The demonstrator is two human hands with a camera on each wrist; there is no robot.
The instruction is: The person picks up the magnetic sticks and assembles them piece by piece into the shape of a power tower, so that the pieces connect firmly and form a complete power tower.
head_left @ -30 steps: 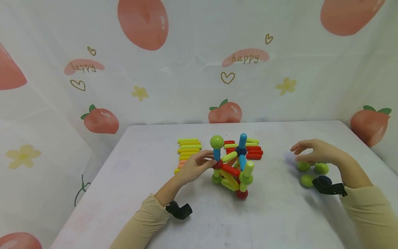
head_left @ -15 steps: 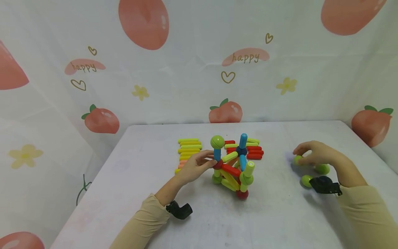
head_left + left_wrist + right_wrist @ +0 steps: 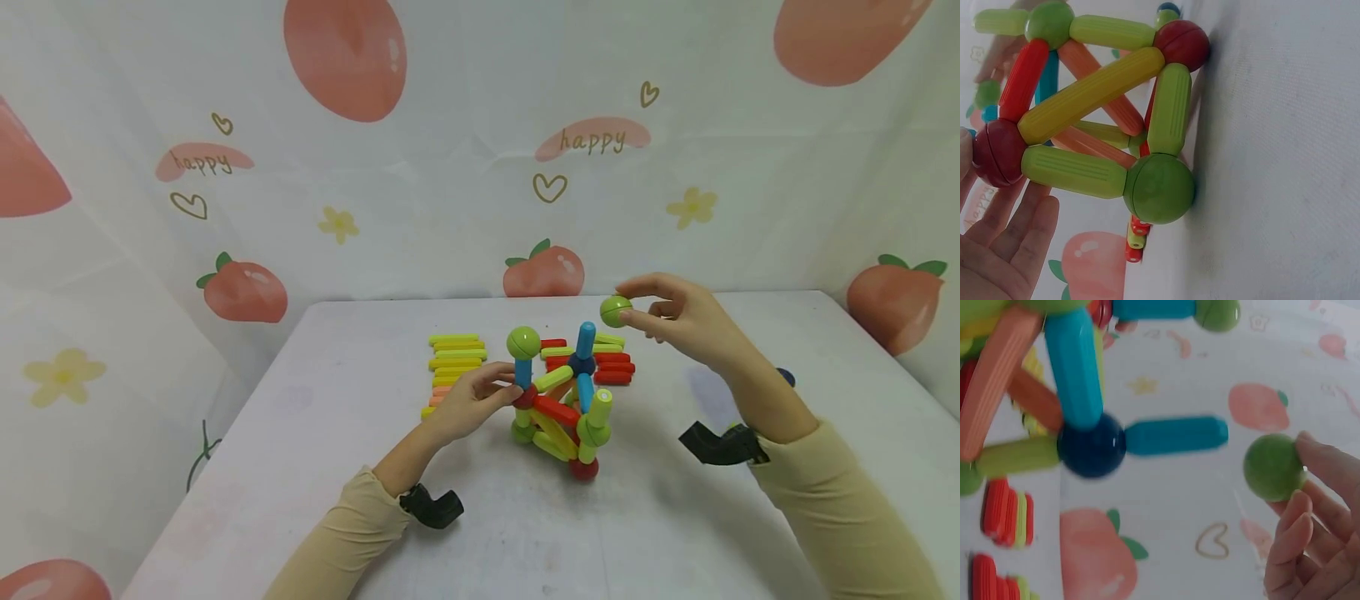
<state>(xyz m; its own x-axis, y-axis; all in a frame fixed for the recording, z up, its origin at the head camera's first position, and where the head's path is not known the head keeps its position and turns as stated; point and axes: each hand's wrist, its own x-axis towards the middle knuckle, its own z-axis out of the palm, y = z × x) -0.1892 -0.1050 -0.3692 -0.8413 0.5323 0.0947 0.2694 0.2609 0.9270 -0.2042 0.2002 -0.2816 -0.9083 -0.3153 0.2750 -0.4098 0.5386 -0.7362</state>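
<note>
A structure of coloured magnetic sticks and balls (image 3: 557, 410) stands on the table in the head view. My left hand (image 3: 471, 402) holds it at a red ball (image 3: 999, 153) on its left upper corner, thumb and fingers around that ball. Above this corner rises a blue stick topped by a green ball (image 3: 523, 342). My right hand (image 3: 686, 323) pinches a loose green ball (image 3: 612, 311) between thumb and fingers, in the air. That ball is right of and above an upright blue stick (image 3: 586, 340); the right wrist view shows a gap between ball and stick (image 3: 1175, 435).
Yellow, green and orange sticks (image 3: 457, 364) lie in a row behind my left hand. Red and green sticks (image 3: 613, 367) lie behind the structure. A dark blue ball (image 3: 786, 377) shows past my right forearm, which hides most of the loose balls there.
My right hand has taken a green ball from the group at the right and carried it up and left toward the structure. My left hand has stayed in place.
</note>
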